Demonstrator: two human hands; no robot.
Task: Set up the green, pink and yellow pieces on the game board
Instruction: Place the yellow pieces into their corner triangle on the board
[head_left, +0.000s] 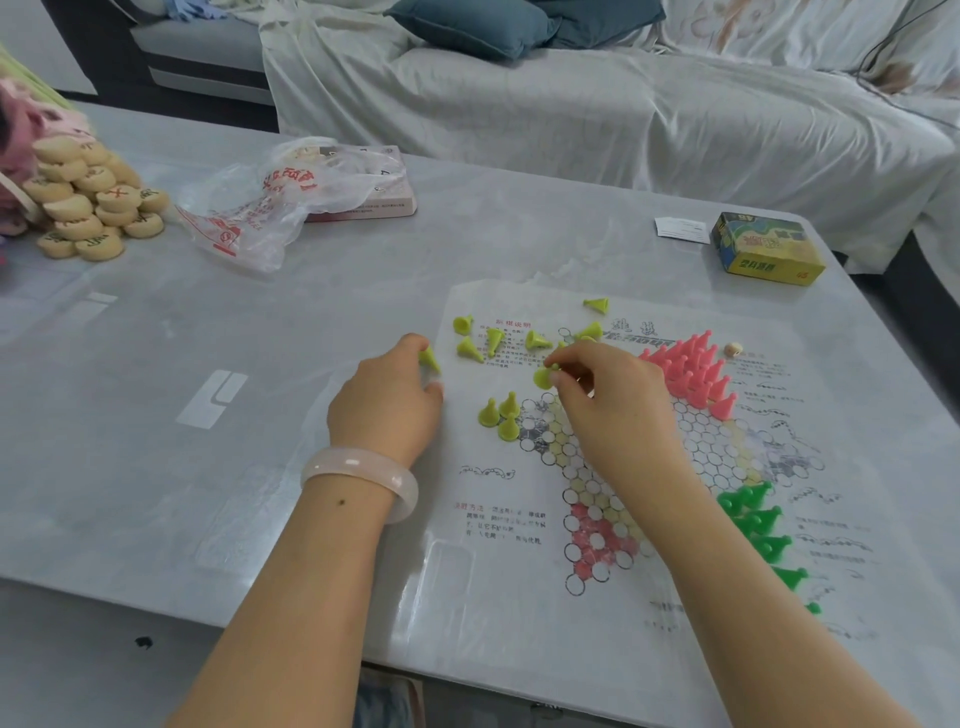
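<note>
Yellow cone pieces (500, 417), smooth plastic: three upright at the paper game board's (613, 467) 9 o'clock edge, others toppled toward 11 o'clock. Left hand (387, 402) pinching one yellow cone (430, 359); right hand (605, 387) pinching another (544, 376). Pink pieces (693, 371) packed upright at 1 o'clock, green pieces (761, 522) at 4 o'clock. Glossy grey table (156, 415).

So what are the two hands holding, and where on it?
Each holds one yellow piece. The right hand pinches one near its top. The left hand pinches another; the exact spot is hidden.
</note>
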